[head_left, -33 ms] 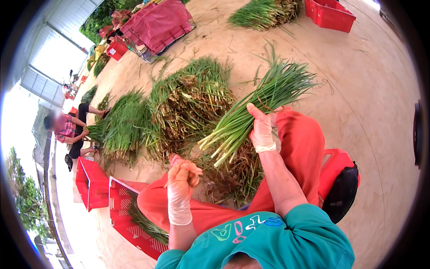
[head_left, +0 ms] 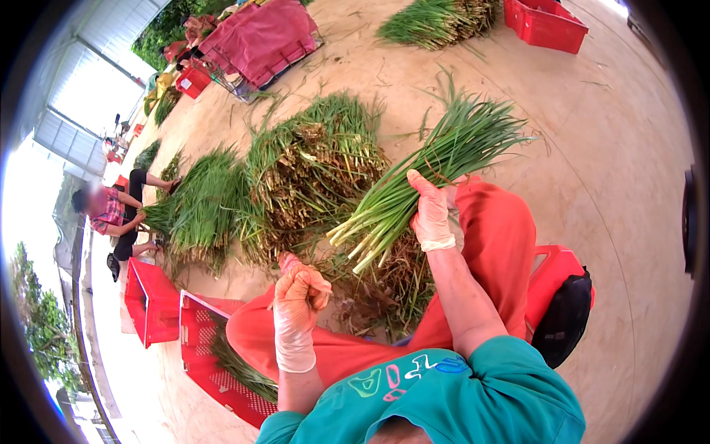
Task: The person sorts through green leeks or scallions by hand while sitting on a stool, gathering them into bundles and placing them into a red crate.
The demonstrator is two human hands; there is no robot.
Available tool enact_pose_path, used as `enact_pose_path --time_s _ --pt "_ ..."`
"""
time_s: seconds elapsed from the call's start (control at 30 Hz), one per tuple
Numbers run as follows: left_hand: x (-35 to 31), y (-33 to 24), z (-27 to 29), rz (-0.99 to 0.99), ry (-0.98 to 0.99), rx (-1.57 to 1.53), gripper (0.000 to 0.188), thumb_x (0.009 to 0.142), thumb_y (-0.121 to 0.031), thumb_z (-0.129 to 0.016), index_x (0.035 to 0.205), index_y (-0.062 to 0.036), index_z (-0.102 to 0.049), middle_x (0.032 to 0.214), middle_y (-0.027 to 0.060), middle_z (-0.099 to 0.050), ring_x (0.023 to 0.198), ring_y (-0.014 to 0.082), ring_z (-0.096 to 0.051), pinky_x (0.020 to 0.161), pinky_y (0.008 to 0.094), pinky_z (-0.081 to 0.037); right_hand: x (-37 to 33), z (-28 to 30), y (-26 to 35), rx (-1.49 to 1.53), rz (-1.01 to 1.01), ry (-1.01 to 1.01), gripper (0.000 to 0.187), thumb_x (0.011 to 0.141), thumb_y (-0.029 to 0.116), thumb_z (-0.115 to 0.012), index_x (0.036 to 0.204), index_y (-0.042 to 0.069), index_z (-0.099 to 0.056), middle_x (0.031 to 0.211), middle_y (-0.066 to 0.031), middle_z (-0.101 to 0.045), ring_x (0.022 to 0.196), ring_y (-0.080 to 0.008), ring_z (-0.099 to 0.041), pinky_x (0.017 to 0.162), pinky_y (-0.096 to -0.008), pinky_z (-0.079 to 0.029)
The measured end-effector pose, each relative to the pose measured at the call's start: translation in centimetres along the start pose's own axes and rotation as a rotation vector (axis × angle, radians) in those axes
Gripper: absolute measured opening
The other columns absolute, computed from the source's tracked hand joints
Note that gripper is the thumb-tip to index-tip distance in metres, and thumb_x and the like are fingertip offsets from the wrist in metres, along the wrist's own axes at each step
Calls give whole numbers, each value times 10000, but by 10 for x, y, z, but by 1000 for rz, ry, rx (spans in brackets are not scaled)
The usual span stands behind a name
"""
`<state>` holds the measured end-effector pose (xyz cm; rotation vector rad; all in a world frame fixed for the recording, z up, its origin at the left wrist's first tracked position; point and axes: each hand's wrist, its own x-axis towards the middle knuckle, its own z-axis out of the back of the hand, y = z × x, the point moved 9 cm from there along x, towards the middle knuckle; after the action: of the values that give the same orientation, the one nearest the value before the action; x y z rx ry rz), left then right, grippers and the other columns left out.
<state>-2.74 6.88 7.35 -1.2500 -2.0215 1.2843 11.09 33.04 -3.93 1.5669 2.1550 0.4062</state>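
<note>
Holding the green bunch (head_left: pixel 438 159) firmly without crushing seems best: right grip (head_left: pixel 430 211) pinches it near mid-length, above the floor (head_left: pixel 606 185), beside the right knee (head_left: pixel 499 211); left grip (head_left: pixel 301 292) curled inward, contents indiscernible.

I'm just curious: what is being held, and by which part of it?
The right hand grips a bunch of green stalks near its middle. The left hand is curled; any hold there is unclear.
</note>
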Motion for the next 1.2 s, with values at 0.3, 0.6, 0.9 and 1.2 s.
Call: enact_pose_path --time_s 0.3,0.6,0.9,1.2 --pt "32 37 -46 -506 -13 1345 147 851 -50 -754 972 -1 -687 856 125 -694 728 217 -666 667 318 -516 -29 -34 -14 -122 -15 120 281 842 -27 -749 1108 26 -677 1026 -2 -689 899 -131 -643 827 -297 -526" --pt "67 -14 -106 -847 37 1557 427 848 -15 -719 1256 -98 -626 844 104 -611 688 264 -620 576 359 -514 -55 -63 -39 -242 -262 388 288 832 0 -759 1109 6 -684 969 -24 -711 838 -120 -654 762 -294 -537" --pt "144 -10 -94 -844 207 1959 65 850 -81 -669 908 -54 -662 818 121 -618 782 296 -634 675 388 -531 -64 -51 -69 -397 -418 545 491 782 -23 -762 1241 -39 -590 916 -68 -696 781 -125 -672 704 -304 -587" --pt "121 -120 -23 -429 -273 808 74 948 -70 -684 1004 -20 -691 811 50 -703 571 46 -540 481 195 -427 -56 -19 -85 -452 -549 429 443 743 -76 -750 1170 -25 -644 908 -87 -708 759 -165 -684 680 -347 -602"
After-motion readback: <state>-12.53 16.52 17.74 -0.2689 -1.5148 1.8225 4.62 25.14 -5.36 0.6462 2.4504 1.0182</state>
